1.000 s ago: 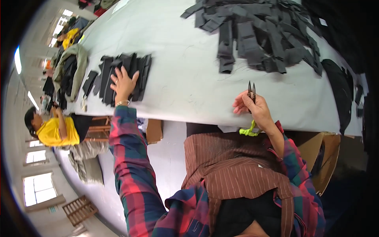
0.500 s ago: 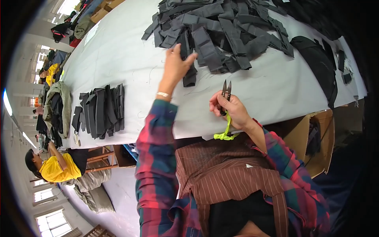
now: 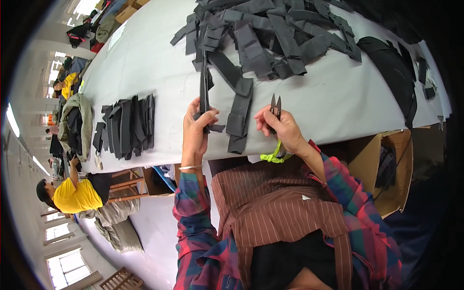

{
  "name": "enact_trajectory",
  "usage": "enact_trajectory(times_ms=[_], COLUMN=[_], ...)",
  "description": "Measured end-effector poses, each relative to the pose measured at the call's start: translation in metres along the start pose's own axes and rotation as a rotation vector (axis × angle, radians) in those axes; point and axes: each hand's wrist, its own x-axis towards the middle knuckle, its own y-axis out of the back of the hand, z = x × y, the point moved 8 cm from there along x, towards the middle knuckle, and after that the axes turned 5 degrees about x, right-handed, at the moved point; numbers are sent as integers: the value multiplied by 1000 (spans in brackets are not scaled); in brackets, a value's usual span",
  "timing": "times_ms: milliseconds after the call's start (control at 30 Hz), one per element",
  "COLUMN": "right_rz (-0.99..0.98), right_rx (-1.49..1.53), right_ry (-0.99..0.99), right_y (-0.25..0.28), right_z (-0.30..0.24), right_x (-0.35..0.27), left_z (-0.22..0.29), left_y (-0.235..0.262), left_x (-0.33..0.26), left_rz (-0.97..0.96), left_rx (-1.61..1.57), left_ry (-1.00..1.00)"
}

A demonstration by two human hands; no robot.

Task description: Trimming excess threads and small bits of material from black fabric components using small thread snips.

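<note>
My left hand is closed on one end of a dark grey fabric strip, which stretches up toward a loose heap of similar strips. Another strip trails from the heap down between my two hands. In my right hand are small black thread snips, blades pointing away from me and slightly apart. A bright yellow-green cord hangs below the snips. Neither blade touches the fabric.
A neater stack of grey strips lies at left on the white-covered table. Right of the heap is a black fabric piece. An open cardboard box stands below the table edge. A person in a yellow shirt works at far left.
My left hand has gone from reaching open at the heap to gripping a strip and drawing it toward me. A second strip has slid nearer. My right hand barely moved.
</note>
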Motion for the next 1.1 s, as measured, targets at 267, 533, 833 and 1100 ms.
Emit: enact_trajectory(times_ms=[267, 533, 833, 1100], right_rz=[129, 81, 54, -26], right_rx=[-596, -1167, -1328, -1313], right_ry=[225, 325, -72, 315], right_y=[-6, -32, -37, -62], right_z=[-51, -109, -51, -49], right_x=[6, 78, 146, 110], left_z=[10, 26, 28, 14], left_y=[-5, 6, -9, 5], left_x=[-21, -39, -42, -38], left_rz=[-2, -15, 5, -21], left_rx=[484, 780, 1052, 598], left_ry=[-232, -322, -371, -257])
